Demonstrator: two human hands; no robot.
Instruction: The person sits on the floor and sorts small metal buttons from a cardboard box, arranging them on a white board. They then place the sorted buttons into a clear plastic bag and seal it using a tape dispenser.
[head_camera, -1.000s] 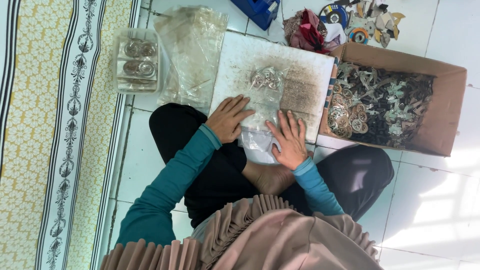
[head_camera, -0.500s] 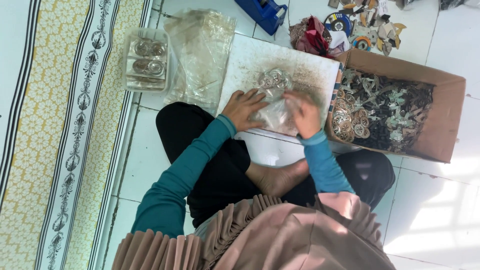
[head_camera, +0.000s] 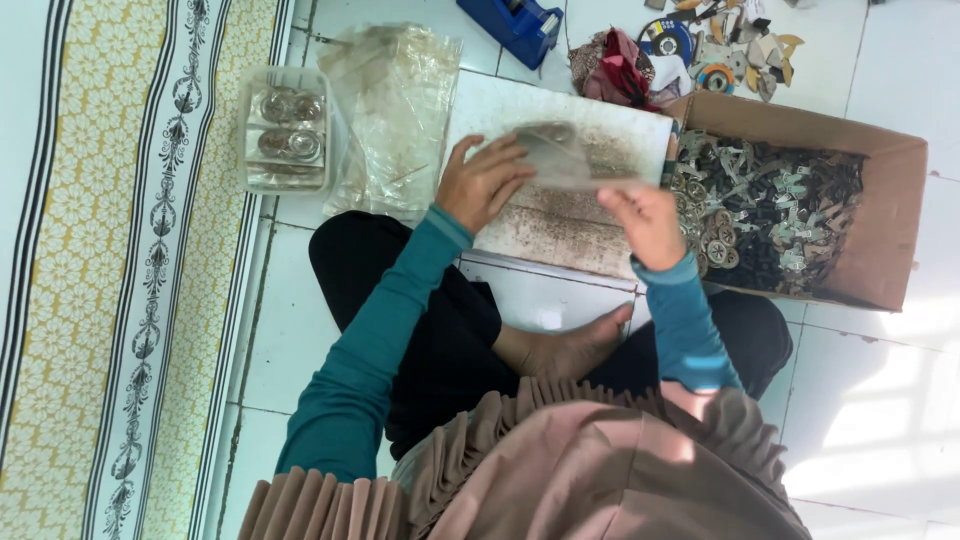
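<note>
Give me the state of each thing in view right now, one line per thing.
small clear bag: lifted off the board, held between both hands.
left hand: gripping the bag's left end.
right hand: pinching its right end.
white board: lying flat, stained.
cardboard box: open, full of small metal parts.
clear tray: holds round metal pieces.
pile of plastic bags: lying loose.
</note>
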